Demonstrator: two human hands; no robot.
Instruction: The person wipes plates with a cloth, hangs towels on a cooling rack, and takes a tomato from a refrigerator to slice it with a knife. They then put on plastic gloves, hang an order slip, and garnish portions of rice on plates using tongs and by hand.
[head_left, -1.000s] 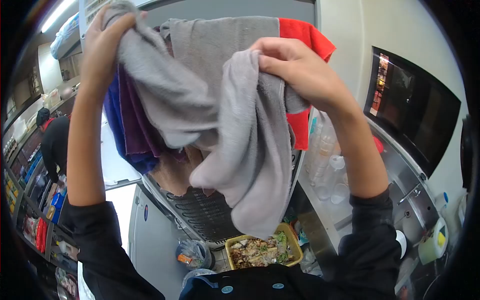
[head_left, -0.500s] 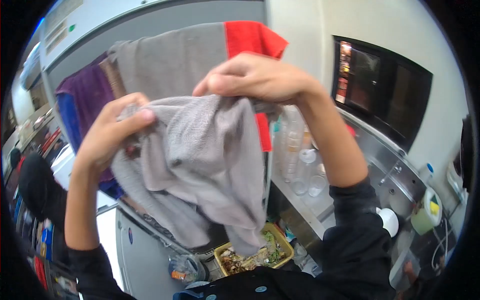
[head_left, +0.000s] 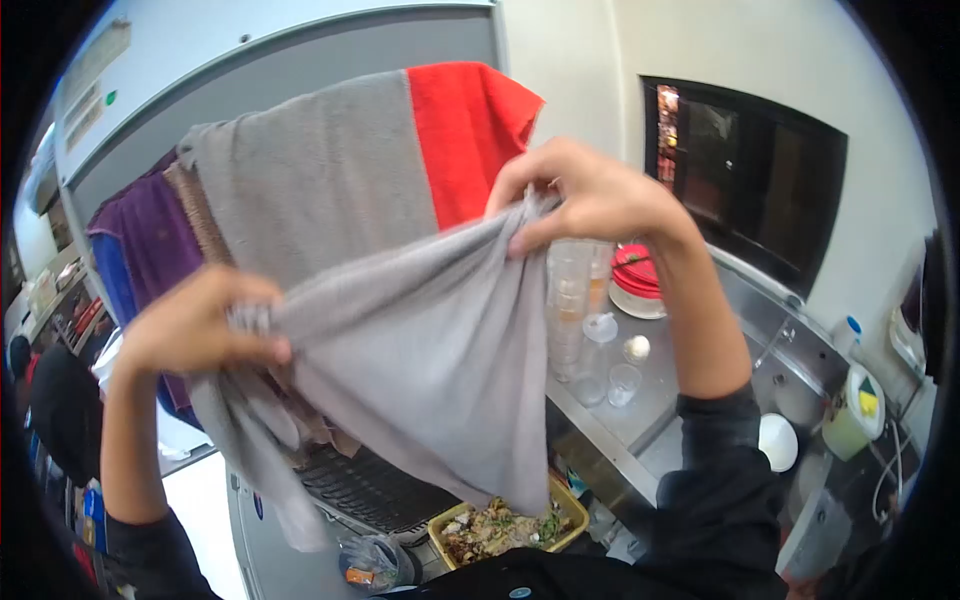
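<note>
A light grey cloth (head_left: 430,350) hangs stretched between my two hands, its top edge slanting up to the right. My left hand (head_left: 205,325), a little blurred, is closed on the cloth's left part, and a loose end droops below it. My right hand (head_left: 590,195) pinches the upper right corner between thumb and fingers. Just behind the cloth hang a grey towel (head_left: 320,170), a red towel (head_left: 465,140) and a purple towel (head_left: 160,235) in a row. The held cloth covers their lower parts.
Below is a yellow bin (head_left: 575,515) of food scraps. To the right, a steel counter (head_left: 640,420) carries stacked clear cups (head_left: 568,300) and red-rimmed dishes (head_left: 637,275), beside a sink (head_left: 790,370). A dark rack (head_left: 370,490) and a lined bucket (head_left: 385,565) stand low down.
My hands have moved apart, the right one rightward and the left one down and left. The bunched cloth is now spread taut between them. The view has shifted slightly.
</note>
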